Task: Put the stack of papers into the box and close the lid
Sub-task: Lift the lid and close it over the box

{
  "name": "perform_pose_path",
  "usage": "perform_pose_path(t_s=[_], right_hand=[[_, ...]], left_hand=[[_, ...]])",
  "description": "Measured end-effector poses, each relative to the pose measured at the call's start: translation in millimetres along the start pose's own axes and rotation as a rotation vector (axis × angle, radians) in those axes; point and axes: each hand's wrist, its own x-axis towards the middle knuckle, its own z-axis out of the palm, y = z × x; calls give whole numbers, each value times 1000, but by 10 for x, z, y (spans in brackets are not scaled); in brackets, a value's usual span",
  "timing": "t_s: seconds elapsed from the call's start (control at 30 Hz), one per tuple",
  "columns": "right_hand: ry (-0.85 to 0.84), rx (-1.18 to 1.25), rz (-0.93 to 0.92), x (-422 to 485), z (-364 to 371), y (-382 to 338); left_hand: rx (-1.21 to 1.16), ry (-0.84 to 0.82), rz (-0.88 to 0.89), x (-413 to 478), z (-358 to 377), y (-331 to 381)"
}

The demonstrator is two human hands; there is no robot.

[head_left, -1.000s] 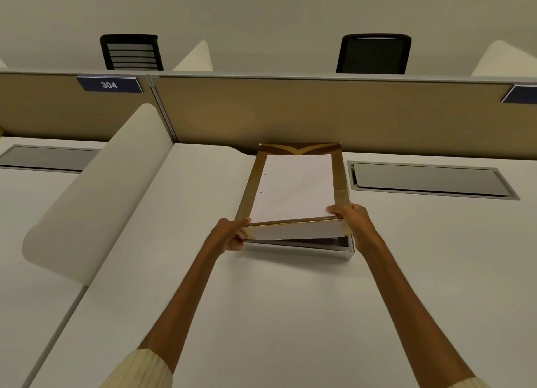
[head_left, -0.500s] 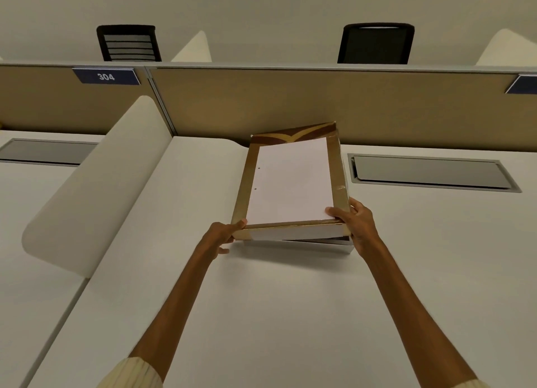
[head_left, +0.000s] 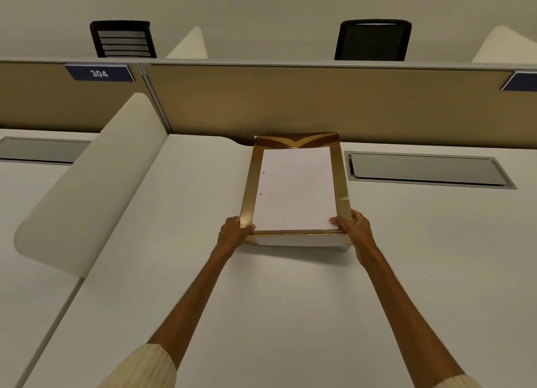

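A flat box (head_left: 300, 241) lies on the white desk (head_left: 290, 306) against the tan partition. Its gold-bordered lid (head_left: 249, 190) sits level on the box, with a brown and gold pattern at the far end. A white sheet with two punch holes (head_left: 295, 187) fills the lid's middle; I cannot tell whether it lies on the lid or shows through a window. My left hand (head_left: 232, 234) grips the lid's near left corner. At the near right corner my right hand (head_left: 356, 227) holds the lid, thumb on top.
A tan partition (head_left: 290, 102) runs along the desk's far edge. A curved white divider (head_left: 87, 184) stands to the left. A grey cable flap (head_left: 424, 169) is set into the desk right of the box. Two black chairs (head_left: 372, 40) stand beyond the partition.
The lid's near end was raised above the box base; it has come down flat onto the box. Both hands stayed at its near corners.
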Motion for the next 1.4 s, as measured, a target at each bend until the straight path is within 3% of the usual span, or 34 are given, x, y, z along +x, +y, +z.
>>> perform_pose_path(t_s=[0.47,0.7,0.87,1.23,1.4], right_hand=[[-54,-133,-183,-56,-66,384],[-61,-219,-251,-23,-85,464],[-78,-228,-239,65,-116,411],[187,-120,-201,1350,325,-374],[313,-124,-108,2039,474,-340]], left_hand=[[118,93,92,21,128,-152],[39,31,115,197,98,-112],[-21,80,142,318,139,40],[87,188,232,1075,120,776],[67,243,124,1579,334,998]])
